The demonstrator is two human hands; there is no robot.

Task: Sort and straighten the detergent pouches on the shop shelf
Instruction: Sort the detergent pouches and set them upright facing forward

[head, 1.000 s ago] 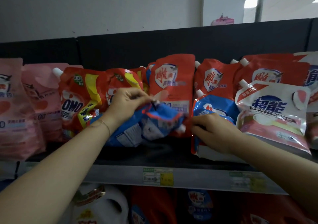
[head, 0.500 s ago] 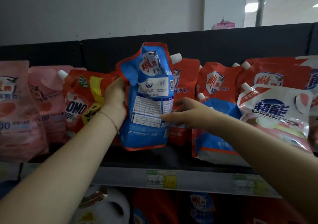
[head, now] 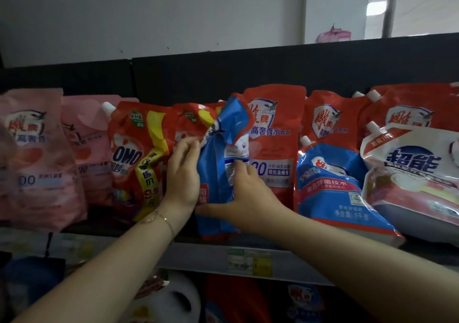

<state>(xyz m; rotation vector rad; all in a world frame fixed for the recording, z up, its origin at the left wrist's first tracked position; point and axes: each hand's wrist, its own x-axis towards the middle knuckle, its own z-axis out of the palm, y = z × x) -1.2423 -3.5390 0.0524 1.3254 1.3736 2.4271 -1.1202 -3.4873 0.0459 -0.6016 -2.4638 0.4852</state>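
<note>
You clamp one crumpled blue pouch (head: 218,173) between your left hand (head: 182,173) and right hand (head: 244,198); a second blue pouch (head: 330,188) lies right of them.

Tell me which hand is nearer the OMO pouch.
Left. The left hand sits just right of the OMO pouch, gripping the blue pouch by its left edge. The right hand is farther right, on the blue pouch's other side.

Dim, soft shelf scene; bright ceiling light (head: 376,8) upper right; edges bowed, lower corners blurred.
</note>
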